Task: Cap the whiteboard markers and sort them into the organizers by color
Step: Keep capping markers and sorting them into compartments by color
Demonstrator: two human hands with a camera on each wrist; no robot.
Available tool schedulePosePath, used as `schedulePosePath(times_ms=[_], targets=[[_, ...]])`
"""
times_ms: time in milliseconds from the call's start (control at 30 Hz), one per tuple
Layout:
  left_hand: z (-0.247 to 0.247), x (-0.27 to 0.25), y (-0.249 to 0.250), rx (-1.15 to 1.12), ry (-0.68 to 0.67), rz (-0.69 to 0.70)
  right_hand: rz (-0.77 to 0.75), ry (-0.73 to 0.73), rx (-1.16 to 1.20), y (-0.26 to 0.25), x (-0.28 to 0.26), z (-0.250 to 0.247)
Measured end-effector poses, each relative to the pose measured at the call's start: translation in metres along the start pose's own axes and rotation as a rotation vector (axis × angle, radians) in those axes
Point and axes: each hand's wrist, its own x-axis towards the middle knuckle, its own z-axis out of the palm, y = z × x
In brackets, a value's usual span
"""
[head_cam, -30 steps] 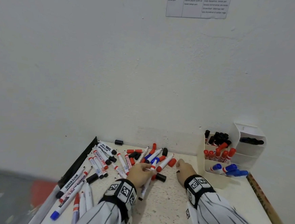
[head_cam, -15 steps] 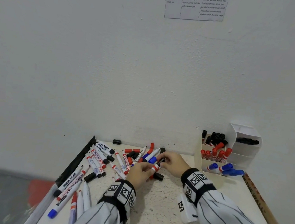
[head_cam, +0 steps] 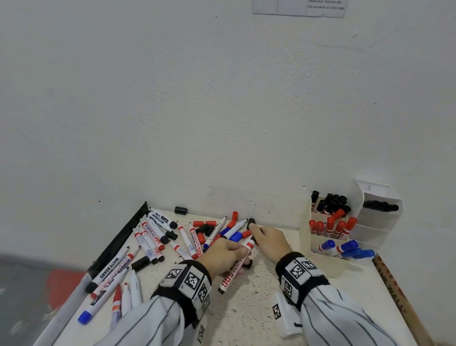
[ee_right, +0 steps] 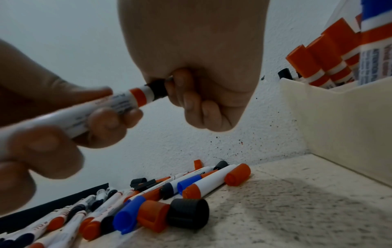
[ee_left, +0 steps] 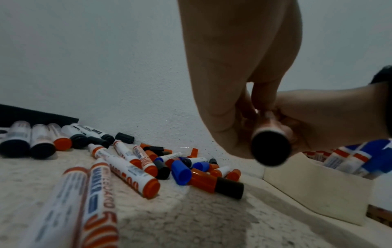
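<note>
In the organizer (head_cam: 320, 262) — black, red, blue markers by tier; both hands clamped on one marker (head_cam: 237, 266).

The loose markers (head_cam: 161, 238) lie scattered on the table (head_cam: 250, 324) to my left, reaching back to the wall (head_cam: 198, 116). The organizer (head_cam: 323, 265) stands at the back right against that wall (markers upright in its compartments). Between them, my left hand (head_cam: 223, 257) and right hand (head_cam: 269, 240) meet above the table.
</note>
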Motion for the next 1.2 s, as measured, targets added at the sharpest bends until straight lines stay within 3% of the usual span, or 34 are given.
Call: schedulePosePath(times_ms=[233, 467, 567, 667, 800, 967, 1100, 1200], targets=[[0.009, -0.004, 0.006, -0.222, -0.025, -0.06, -0.024, 0.031, 0.145, -0.001, -0.008, 0.003], [0.008, -0.01, 0.012, -0.419, -0.148, -0.185, -0.036, -0.004, 0.406, 0.002, -0.013, 0.008], [0.007, -0.009, 0.013, -0.433, -0.166, -0.191, -0.06, -0.043, 0.396, 0.006, -0.012, 0.008], [0.008, -0.005, 0.01, -0.377, -0.118, -0.107, -0.106, -0.064, 0.29, 0.004, -0.009, 0.002], [0.007, 0.0, 0.01, -0.258, -0.022, 0.012, -0.192, -0.028, 0.169, -0.007, -0.006, -0.016], [-0.008, 0.002, -0.003, 0.078, 0.138, 0.018, -0.211, 0.113, 0.22, -0.022, 0.003, -0.048], [-0.033, 0.008, -0.019, 0.476, 0.424, -0.09, -0.25, 0.402, 0.128, -0.03, 0.017, -0.087], [-0.052, 0.014, -0.026, 0.842, 0.409, -0.18, -0.226, 0.527, 0.064, -0.028, 0.023, -0.114]])
